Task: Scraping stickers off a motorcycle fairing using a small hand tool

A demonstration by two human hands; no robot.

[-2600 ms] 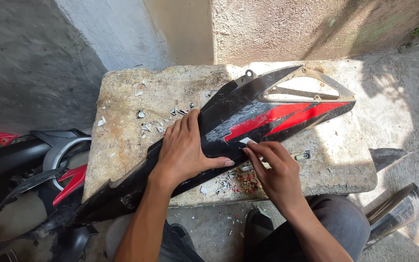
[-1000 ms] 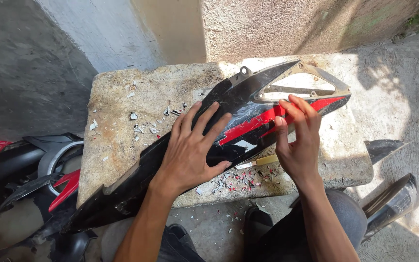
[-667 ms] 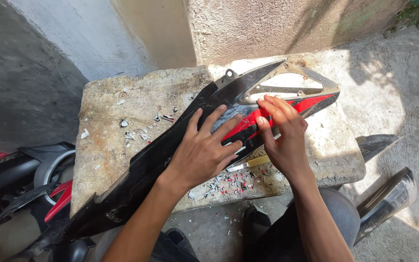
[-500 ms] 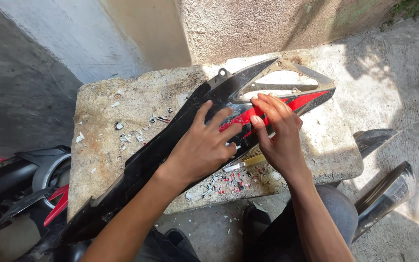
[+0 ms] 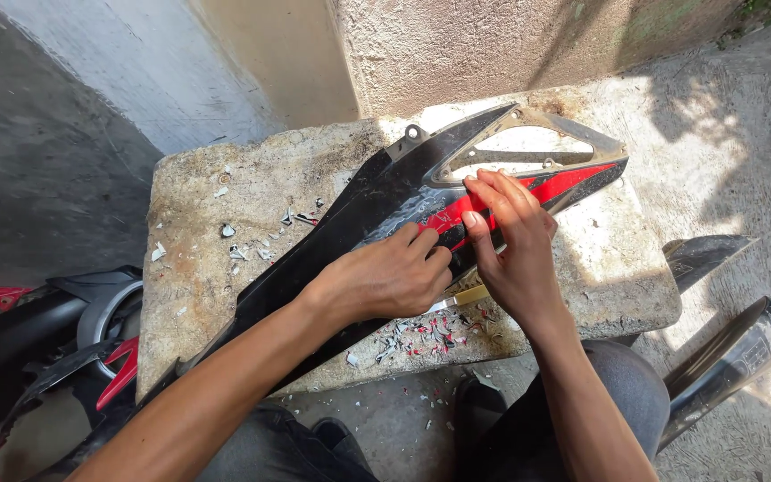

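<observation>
A long black motorcycle side panel (image 5: 377,201) with a red stripe sticker (image 5: 573,183) lies across a concrete block (image 5: 198,259). My left hand (image 5: 385,277) presses flat on the panel's middle, fingers curled at the sticker's edge. My right hand (image 5: 510,236) rests on the red stripe, fingertips pinching at the sticker near its left end. A small yellow-handled scraper blade (image 5: 461,297) lies on the block just below my hands, under the right palm's edge.
Torn sticker scraps (image 5: 426,330) litter the block's front and more scraps (image 5: 252,236) its left part. Other black and red motorcycle panels (image 5: 64,348) lie on the ground at left. Dark panel pieces (image 5: 725,357) lie at right. A rough wall (image 5: 510,45) stands behind.
My right hand has moved from the block's front up onto the red stripe. My left hand has slid right along the panel and curled its fingers. The view has shifted.
</observation>
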